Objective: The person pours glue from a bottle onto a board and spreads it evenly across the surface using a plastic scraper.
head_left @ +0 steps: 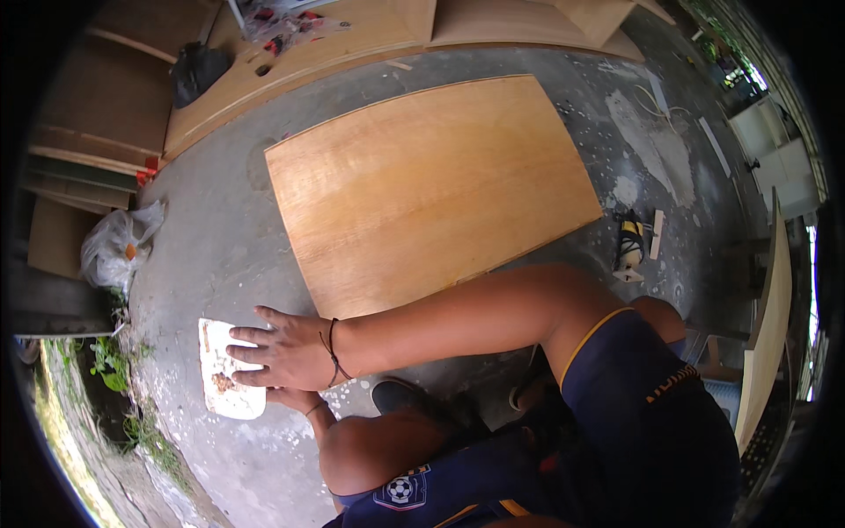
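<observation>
A white, roughly rectangular piece with rounded corners [231,407] is at the left, its face smeared with brown stains; I cannot make out its exact kind. Stretched across my body, my right hand [286,348] lies over this piece with its fingers spread. My left hand [295,399] meets the piece's lower right edge and appears to grip it; its fingers are mostly hidden. To the right of the hands, a flat wooden panel [431,185] rests on the grey floor, its near edge partly covered by my right forearm.
Wooden cabinet frames [352,57] line the far side, with a black bag [198,72] on them. A clear plastic bag [123,245] sits at the left. A yellow and black tool [630,239] lies right of the panel, beside a wood strip [657,234]. An upright board [764,326] stands far right.
</observation>
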`<state>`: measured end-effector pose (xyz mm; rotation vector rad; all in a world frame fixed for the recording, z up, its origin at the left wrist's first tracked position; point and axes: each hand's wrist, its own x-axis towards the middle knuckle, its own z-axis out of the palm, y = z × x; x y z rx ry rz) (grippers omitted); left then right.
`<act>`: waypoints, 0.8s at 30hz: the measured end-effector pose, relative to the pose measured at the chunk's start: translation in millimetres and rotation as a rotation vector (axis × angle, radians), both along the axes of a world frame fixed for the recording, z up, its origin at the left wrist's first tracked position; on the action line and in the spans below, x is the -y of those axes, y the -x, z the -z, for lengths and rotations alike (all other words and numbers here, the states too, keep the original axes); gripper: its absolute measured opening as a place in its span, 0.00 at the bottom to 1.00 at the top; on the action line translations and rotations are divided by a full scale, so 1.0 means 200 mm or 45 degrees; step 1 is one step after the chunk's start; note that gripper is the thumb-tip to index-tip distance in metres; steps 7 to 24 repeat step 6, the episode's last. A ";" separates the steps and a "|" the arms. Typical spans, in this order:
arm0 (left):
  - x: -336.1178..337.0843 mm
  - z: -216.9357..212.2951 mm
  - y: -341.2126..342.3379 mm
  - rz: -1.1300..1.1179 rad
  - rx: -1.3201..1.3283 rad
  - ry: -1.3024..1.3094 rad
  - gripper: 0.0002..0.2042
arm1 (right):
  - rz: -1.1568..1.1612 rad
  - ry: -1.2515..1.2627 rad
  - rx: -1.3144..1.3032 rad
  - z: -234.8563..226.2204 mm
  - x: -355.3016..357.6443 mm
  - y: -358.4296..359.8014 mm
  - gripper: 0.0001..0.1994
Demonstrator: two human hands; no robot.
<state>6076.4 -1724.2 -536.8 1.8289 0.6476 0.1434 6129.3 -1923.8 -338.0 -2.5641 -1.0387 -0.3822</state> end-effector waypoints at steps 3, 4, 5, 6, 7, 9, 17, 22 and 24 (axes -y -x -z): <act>0.01 -0.06 -0.01 0.111 -0.116 0.106 0.43 | 0.136 0.097 -0.099 -0.14 0.50 0.24 0.23; 0.05 -0.17 -0.03 0.229 -0.132 0.139 0.42 | 0.251 0.161 -0.163 -0.22 0.72 0.38 0.22; 0.09 -0.28 -0.05 0.340 -0.141 0.174 0.40 | 0.427 0.254 -0.191 -0.28 0.94 0.53 0.23; 0.11 -0.42 -0.06 0.474 -0.159 0.218 0.40 | 0.553 0.288 -0.303 -0.36 1.14 0.71 0.25; 0.11 -0.42 -0.06 0.474 -0.159 0.218 0.40 | 0.553 0.288 -0.303 -0.36 1.14 0.71 0.25; 0.11 -0.42 -0.06 0.474 -0.159 0.218 0.40 | 0.553 0.288 -0.303 -0.36 1.14 0.71 0.25; 0.11 -0.42 -0.06 0.474 -0.159 0.218 0.40 | 0.553 0.288 -0.303 -0.36 1.14 0.71 0.25; 0.11 -0.42 -0.06 0.474 -0.159 0.218 0.40 | 0.553 0.288 -0.303 -0.36 1.14 0.71 0.25; 0.11 -0.42 -0.06 0.474 -0.159 0.218 0.40 | 0.553 0.288 -0.303 -0.36 1.14 0.71 0.25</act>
